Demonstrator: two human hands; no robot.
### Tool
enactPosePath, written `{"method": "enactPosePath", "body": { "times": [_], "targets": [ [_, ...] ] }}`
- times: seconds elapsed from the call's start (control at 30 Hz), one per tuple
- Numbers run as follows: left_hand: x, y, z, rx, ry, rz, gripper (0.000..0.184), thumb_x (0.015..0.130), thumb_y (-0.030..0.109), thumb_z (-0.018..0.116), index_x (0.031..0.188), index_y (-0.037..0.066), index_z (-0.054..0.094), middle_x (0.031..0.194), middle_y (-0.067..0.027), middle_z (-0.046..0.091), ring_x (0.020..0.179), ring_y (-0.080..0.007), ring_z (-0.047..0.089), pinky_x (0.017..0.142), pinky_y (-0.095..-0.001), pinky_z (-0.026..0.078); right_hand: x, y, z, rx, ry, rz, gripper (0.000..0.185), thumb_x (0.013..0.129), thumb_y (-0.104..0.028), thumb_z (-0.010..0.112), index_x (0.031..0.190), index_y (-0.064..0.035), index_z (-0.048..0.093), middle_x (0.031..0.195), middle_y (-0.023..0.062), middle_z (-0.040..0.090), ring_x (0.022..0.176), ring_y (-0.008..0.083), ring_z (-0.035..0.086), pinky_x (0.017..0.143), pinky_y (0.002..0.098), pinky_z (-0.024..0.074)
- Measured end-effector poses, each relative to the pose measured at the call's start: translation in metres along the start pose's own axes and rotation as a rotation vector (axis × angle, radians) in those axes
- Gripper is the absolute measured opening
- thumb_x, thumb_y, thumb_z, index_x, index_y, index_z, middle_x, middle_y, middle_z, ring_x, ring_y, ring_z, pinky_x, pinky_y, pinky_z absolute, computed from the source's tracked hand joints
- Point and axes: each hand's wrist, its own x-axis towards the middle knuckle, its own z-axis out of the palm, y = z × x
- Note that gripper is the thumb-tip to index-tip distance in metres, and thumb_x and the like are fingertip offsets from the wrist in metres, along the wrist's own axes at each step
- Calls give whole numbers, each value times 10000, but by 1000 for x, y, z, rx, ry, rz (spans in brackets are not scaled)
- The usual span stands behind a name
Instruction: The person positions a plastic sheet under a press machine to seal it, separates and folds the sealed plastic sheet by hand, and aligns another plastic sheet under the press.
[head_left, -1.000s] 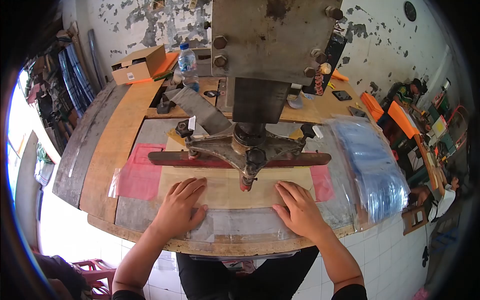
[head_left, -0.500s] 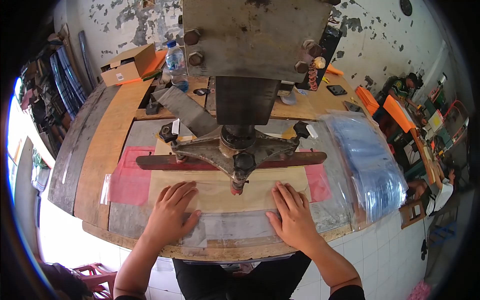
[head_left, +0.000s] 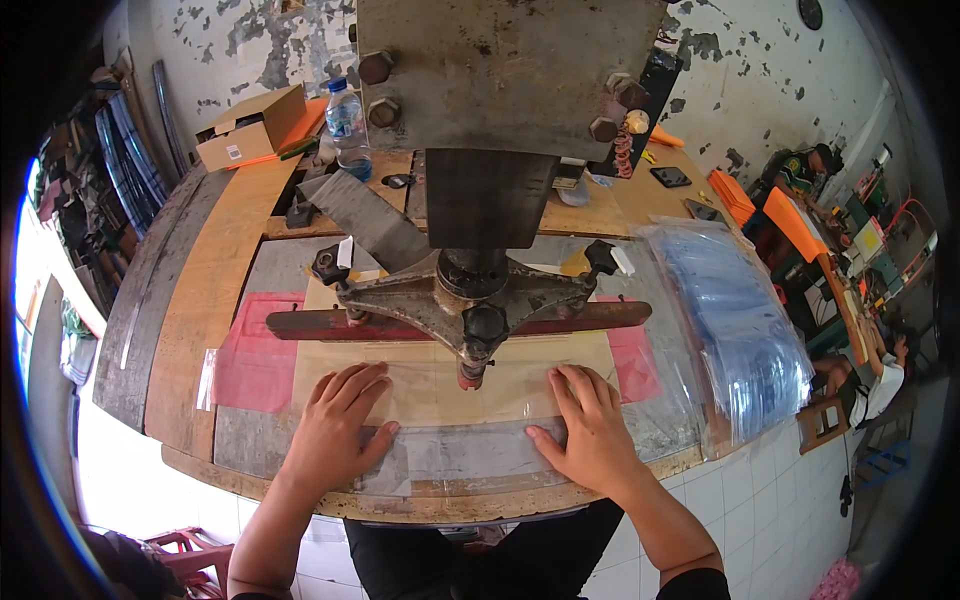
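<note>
My left hand [head_left: 342, 425] lies flat, fingers stretched forward, on clear plastic sheeting [head_left: 455, 455] over the near left part of a tan sheet [head_left: 440, 385]. My right hand [head_left: 588, 425] rests the same way at the near right part, thumb pointing inward. Both hands are open and hold nothing. Just beyond the fingertips, a long red-brown bar [head_left: 390, 327] hangs from a three-armed metal press head [head_left: 470, 290] and spans the tan sheet. Pink material [head_left: 250, 350] shows at the left and right ends. Whether the bar touches the sheet I cannot tell.
A stack of clear bluish plastic sleeves [head_left: 725, 320] lies at the right. Behind the press are a metal plate [head_left: 365, 215], a water bottle [head_left: 347, 130] and a cardboard box [head_left: 250, 130]. A co-worker [head_left: 800, 180] sits far right near orange sheets [head_left: 795, 225]; another person's arm shows below.
My right hand's fingers and thumb have shifted very slightly. The left hand stays flat in nearly the same place. The whole view has moved a little; the press head looks unchanged.
</note>
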Motion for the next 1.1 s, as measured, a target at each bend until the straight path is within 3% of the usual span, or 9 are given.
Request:
{"method": "enactPosePath", "body": {
  "times": [0.23,0.3,0.8,1.1],
  "targets": [
    [0,0,0,-1,-10,-8,524,857,227,729,1307,-18,617,1427,-169,581,1356,-369,508,1157,-500,380,2,0,-3,7,-12,11,719,880,-371,746,1376,98,519,1422,226,461,1326,377,453,1074,518,380],
    [0,0,0,-2,-11,-8,524,859,229,728,1307,-18,617,1427,-169,581,1357,-370,507,1158,-501,379,2,0,-3,15,-31,35,733,872,-361,766,1411,57,498,1458,191,442,1347,377,442,1122,513,361],
    [4,-4,0,-25,10,-18,526,861,223,719,1313,-22,608,1432,-186,575,1362,-385,505,1175,-521,362,16,10,3,32,-2,-15,698,917,-373,712,1390,100,513,1465,240,462,1357,398,456,1121,510,399],
    [10,-10,5,-25,20,17,500,857,211,715,1292,-14,616,1402,-185,587,1317,-395,528,1146,-514,388,20,12,-1,49,-18,-4,699,914,-384,719,1388,91,522,1474,217,465,1369,384,453,1115,507,410]
  ]
}}
